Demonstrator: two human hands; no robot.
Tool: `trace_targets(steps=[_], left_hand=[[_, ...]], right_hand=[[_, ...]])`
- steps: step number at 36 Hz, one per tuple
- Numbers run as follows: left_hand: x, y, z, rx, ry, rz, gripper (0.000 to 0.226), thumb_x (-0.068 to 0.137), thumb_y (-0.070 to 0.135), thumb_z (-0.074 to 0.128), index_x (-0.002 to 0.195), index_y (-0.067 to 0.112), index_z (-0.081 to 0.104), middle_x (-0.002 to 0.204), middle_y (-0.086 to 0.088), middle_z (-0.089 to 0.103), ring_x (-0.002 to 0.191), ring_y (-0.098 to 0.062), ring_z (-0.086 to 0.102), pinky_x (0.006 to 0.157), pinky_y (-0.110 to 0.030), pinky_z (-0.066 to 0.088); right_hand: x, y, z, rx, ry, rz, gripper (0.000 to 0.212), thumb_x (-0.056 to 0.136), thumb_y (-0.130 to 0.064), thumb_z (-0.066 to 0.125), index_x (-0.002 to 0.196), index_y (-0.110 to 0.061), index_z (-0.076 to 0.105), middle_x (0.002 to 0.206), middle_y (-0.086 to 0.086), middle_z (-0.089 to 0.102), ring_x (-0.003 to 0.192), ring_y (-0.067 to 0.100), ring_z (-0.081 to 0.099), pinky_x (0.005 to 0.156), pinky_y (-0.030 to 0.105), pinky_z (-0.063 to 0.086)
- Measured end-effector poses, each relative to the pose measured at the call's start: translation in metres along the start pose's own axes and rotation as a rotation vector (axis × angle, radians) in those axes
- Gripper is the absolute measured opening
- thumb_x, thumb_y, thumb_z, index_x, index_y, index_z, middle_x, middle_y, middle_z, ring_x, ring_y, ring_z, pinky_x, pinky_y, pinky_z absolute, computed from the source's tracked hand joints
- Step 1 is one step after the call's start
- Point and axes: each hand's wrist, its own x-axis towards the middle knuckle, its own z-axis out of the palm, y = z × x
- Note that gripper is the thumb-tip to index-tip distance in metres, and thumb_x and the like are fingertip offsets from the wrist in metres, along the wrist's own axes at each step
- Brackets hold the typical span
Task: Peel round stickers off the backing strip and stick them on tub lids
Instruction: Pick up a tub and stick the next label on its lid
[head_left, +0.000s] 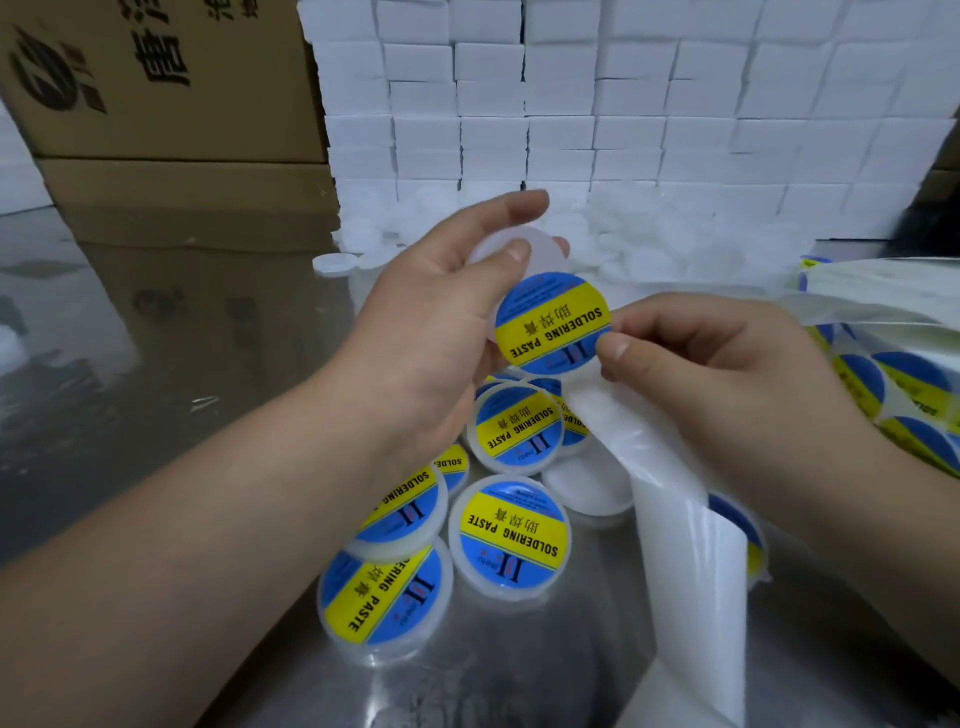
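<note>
Head view: left hand grips a plain white lid above the bench, fingers curled round its rim. Right hand pinches the right edge of a round sticker lying over the lid's lower part. Backing strip hangs below; labelled lids lie beneath.

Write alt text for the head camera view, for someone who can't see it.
The left hand holds a blank white lid while the right hand pinches a round blue-and-yellow sticker overlapping it. Labelled lids lie on the steel table below, beside the white backing strip.
</note>
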Motion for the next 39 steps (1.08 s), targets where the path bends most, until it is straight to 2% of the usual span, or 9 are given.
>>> trace_targets(steps=[4,10,13,17,22,26,29,32,39], left_hand=[[0.001,0.000,-0.001,-0.167,-0.058,-0.073,0.029,0.089,0.002,0.036,0.091,0.015,0.062,0.089,-0.015,0.070,0.072,-0.023,0.067,0.064,-0.038,0.056],[0.000,-0.003,-0.002,-0.229,-0.146,-0.095,0.031,0.090,0.015,0.030,0.091,0.013,0.061,0.088,-0.015,0.067,0.074,-0.023,0.066,0.064,-0.037,0.055],[0.000,-0.005,-0.002,-0.208,-0.192,-0.095,0.024,0.082,0.018,0.039,0.090,0.015,0.061,0.086,-0.012,0.069,0.074,-0.023,0.067,0.066,-0.035,0.055],[-0.001,-0.008,-0.001,-0.154,-0.211,-0.061,0.030,0.065,0.026,0.050,0.091,0.018,0.061,0.085,-0.007,0.071,0.075,-0.021,0.067,0.068,-0.033,0.055],[-0.004,-0.013,0.001,-0.059,-0.219,-0.004,0.025,0.066,0.026,0.055,0.090,0.022,0.063,0.088,-0.002,0.073,0.078,-0.017,0.068,0.077,-0.037,0.055],[-0.004,-0.015,0.002,-0.051,-0.210,0.013,0.022,0.067,0.024,0.057,0.088,0.024,0.063,0.088,0.000,0.072,0.077,-0.016,0.068,0.074,-0.034,0.055],[-0.004,-0.015,0.002,-0.031,-0.200,0.025,0.016,0.077,0.016,0.056,0.089,0.025,0.063,0.089,0.001,0.072,0.078,-0.015,0.068,0.073,-0.032,0.055],[-0.005,-0.015,0.003,-0.014,-0.197,0.027,0.021,0.087,0.008,0.051,0.090,0.026,0.063,0.090,0.001,0.072,0.081,-0.015,0.068,0.075,-0.033,0.055],[-0.006,-0.015,0.002,0.010,-0.195,0.042,0.024,0.090,0.007,0.050,0.088,0.027,0.063,0.091,0.002,0.072,0.083,-0.015,0.068,0.076,-0.032,0.055]], right_hand=[[0.001,-0.001,0.000,0.028,0.030,-0.009,0.028,0.081,-0.016,0.063,0.062,-0.035,0.072,0.055,-0.015,0.065,0.052,-0.005,0.055,0.051,0.010,0.044],[0.002,-0.003,0.000,0.054,0.030,0.014,0.028,0.081,-0.016,0.063,0.062,-0.034,0.073,0.053,-0.012,0.064,0.049,-0.002,0.055,0.048,0.012,0.044],[0.002,-0.002,0.000,0.029,0.036,0.015,0.028,0.081,-0.017,0.063,0.063,-0.036,0.073,0.053,-0.012,0.064,0.050,-0.003,0.055,0.049,0.011,0.045],[0.002,-0.001,0.000,-0.003,0.044,0.022,0.020,0.079,-0.021,0.063,0.068,-0.036,0.073,0.054,-0.011,0.063,0.051,-0.001,0.054,0.051,0.015,0.045],[0.002,0.000,-0.001,-0.017,0.041,0.026,0.020,0.080,-0.023,0.063,0.069,-0.036,0.073,0.056,-0.010,0.065,0.053,0.000,0.055,0.053,0.017,0.046],[0.002,0.000,-0.001,-0.033,0.048,0.027,0.025,0.080,-0.023,0.063,0.060,-0.037,0.072,0.055,-0.011,0.064,0.051,-0.001,0.054,0.051,0.014,0.044],[0.002,-0.001,-0.001,-0.046,0.054,0.022,0.027,0.081,-0.023,0.063,0.059,-0.037,0.071,0.054,-0.011,0.063,0.051,-0.001,0.053,0.050,0.014,0.043],[0.002,-0.001,-0.001,-0.063,0.065,0.020,0.028,0.081,-0.023,0.063,0.057,-0.037,0.070,0.053,-0.012,0.063,0.049,-0.003,0.052,0.048,0.011,0.042],[0.003,0.001,-0.001,-0.087,0.069,0.023,0.028,0.081,-0.025,0.063,0.057,-0.036,0.070,0.054,-0.012,0.063,0.048,-0.003,0.051,0.047,0.011,0.041]])
